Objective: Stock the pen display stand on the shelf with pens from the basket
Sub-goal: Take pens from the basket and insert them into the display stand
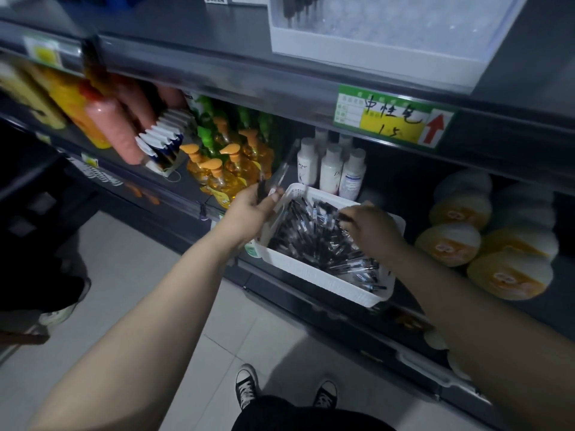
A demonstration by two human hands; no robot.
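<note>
Loose dark pens (317, 241) filled a white basket (323, 275) that sat on a lower shelf, overhanging its front edge. The left hand (249, 213) gripped a bunch (273, 178) of pens upright, just above the basket's left corner. The right hand (370, 228) reached down into the pile, fingers curled and pinching a pen (343, 216) at their tips. The white stand (373, 48) stood on the shelf above, well apart from both hands, with a few dark pens in its left corner. A green price tag (392, 119) hung on the shelf edge beneath it. White bottles (331, 169) stood behind the basket and orange bottles (224, 172) to its left.
</note>
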